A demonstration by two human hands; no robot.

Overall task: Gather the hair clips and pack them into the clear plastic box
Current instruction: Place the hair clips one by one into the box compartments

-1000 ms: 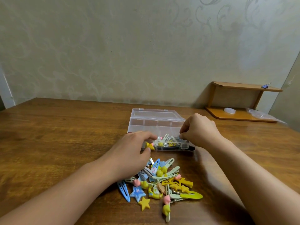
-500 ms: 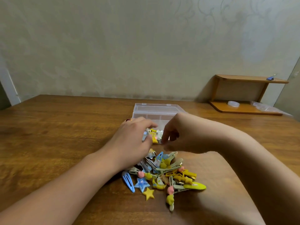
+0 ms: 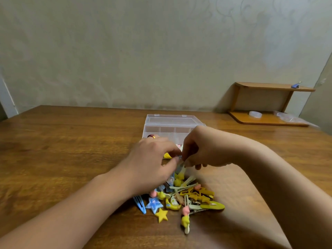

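Head view: both hands meet at frame centre, above clip pile (image 3: 181,196) on wooden table (image 3: 62,150). Right hand (image 3: 203,148) pinches pale clip (image 3: 181,168) hanging from curled fingertips. Left hand (image 3: 152,159) touches same clip with thumb and forefinger; grip unclear. Clear box (image 3: 170,124) lies open just behind hands, upper centre.

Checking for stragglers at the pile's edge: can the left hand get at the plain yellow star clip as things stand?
Probably yes: the yellow star clip lies uncovered at the pile's near edge, just below the left hand.
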